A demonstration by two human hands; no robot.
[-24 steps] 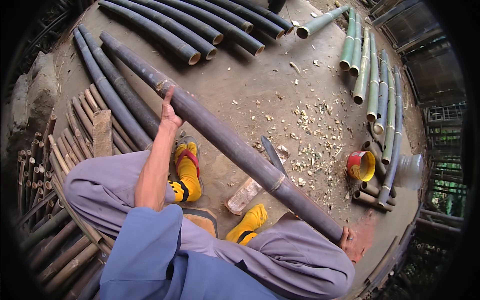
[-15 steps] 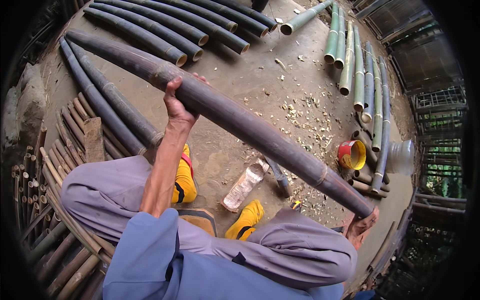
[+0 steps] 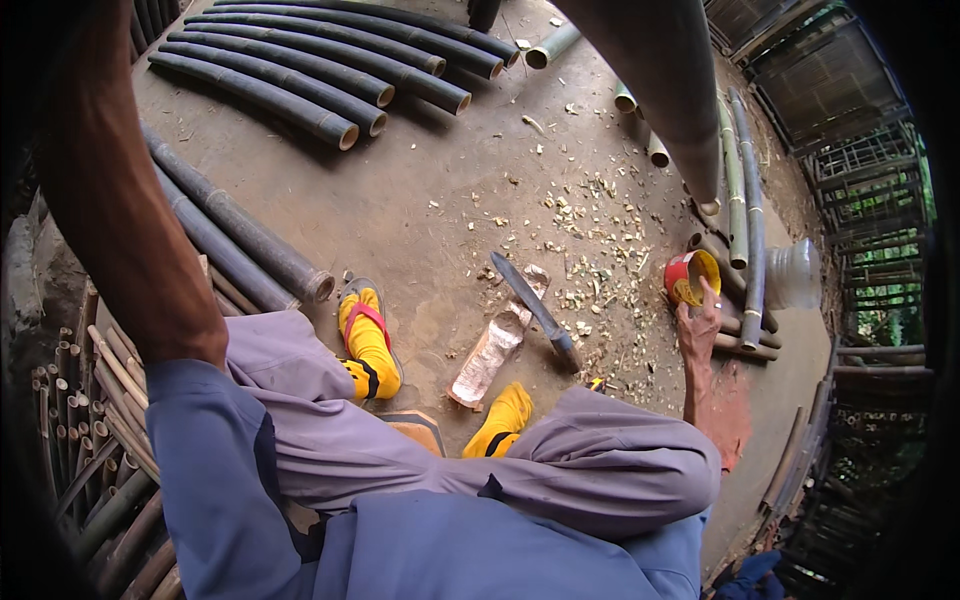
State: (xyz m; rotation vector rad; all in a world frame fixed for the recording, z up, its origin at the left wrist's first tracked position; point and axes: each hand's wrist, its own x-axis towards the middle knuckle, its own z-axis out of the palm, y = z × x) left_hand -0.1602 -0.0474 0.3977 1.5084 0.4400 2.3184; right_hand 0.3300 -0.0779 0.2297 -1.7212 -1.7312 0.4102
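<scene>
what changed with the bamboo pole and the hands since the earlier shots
The long dark bamboo pole swung up from lying low across the knees to steep, its end high at the top right. The left arm rose with it; that hand is now out of view. The right hand let go of the pole's end and reaches by the red can. The chopper and floor poles stayed put.

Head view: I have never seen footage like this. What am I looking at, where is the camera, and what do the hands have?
The camera sits on a person's head and looks down, so the picture bends at the rim. The person sits with yellow socks showing, on a dirt floor strewn with chips. Dark bamboo poles lie around. A large pole rises at the top; the raised left forearm runs out of view, its hand unseen. The right hand reaches beside a red tin. A chopping blade lies between.
</scene>
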